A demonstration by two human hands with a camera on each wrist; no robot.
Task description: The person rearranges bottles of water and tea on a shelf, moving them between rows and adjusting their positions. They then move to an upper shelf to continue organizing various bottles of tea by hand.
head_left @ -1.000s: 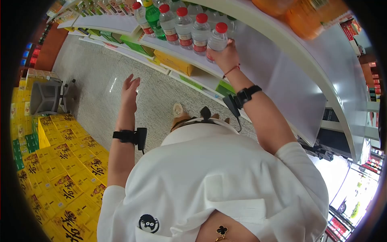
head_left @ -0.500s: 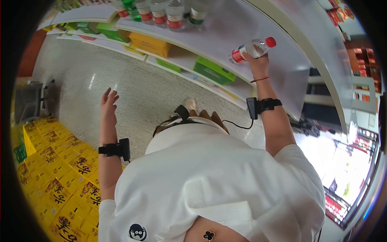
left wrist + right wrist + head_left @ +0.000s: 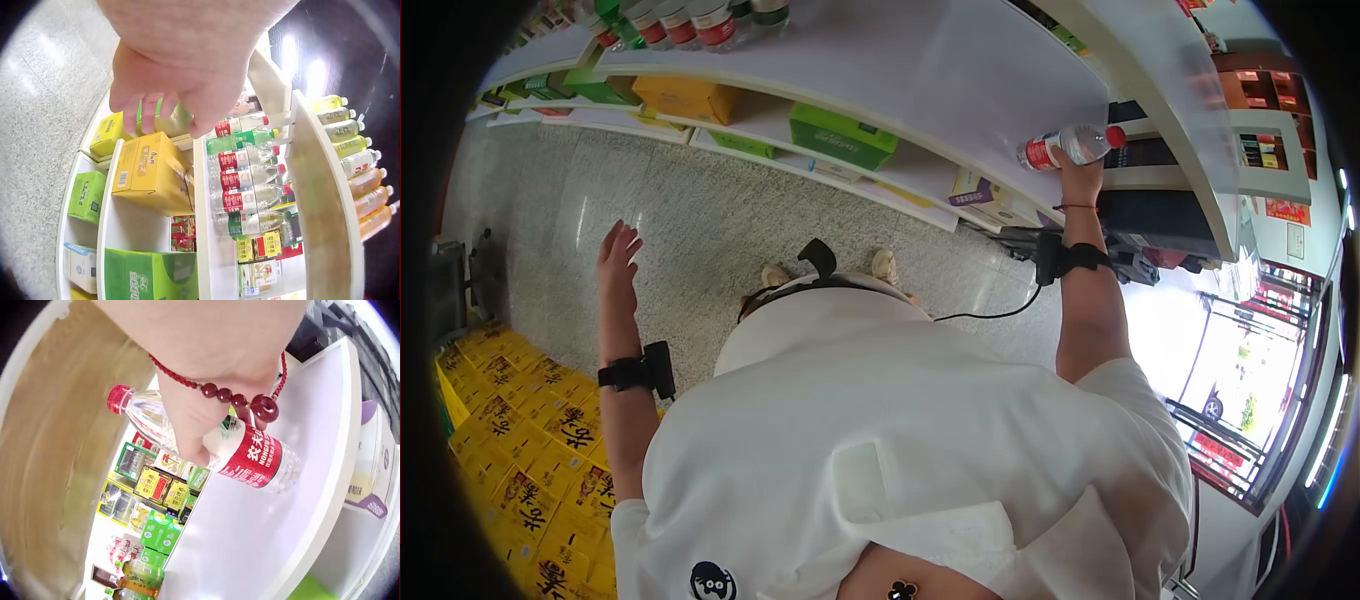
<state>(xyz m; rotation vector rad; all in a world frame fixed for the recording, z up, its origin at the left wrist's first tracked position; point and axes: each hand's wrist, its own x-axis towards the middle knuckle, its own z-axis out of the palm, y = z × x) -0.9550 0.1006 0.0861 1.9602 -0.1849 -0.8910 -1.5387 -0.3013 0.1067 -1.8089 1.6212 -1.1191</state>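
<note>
My right hand point(image 3: 1081, 182) grips a clear plastic water bottle point(image 3: 1086, 143) around its middle. The bottle has a red cap and a red-and-white label, plain in the right wrist view on the bottle point(image 3: 256, 456). It tilts far over on its side, close over the right end of the white shelf point(image 3: 940, 85), cap pointing right in the head view. My left hand point(image 3: 617, 268) hangs over the floor with loosely extended fingers, holding nothing. In the left wrist view, similar red-capped bottles point(image 3: 236, 180) and a green bottle point(image 3: 234, 142) stand in a row on the shelf.
Below the shelf sit a yellow-orange box point(image 3: 688, 98), a green box point(image 3: 840, 136) and a white-and-purple box point(image 3: 990, 197). A curved white upper shelf point(image 3: 1155, 95) overhangs on the right. Yellow cartons point(image 3: 525, 440) are stacked at lower left, near a grey chair point(image 3: 448, 290).
My right hand has taken the red-capped bottle from the row's end, carried it right along the shelf and tipped it over. The view has shifted right; my left hand stays free.
</note>
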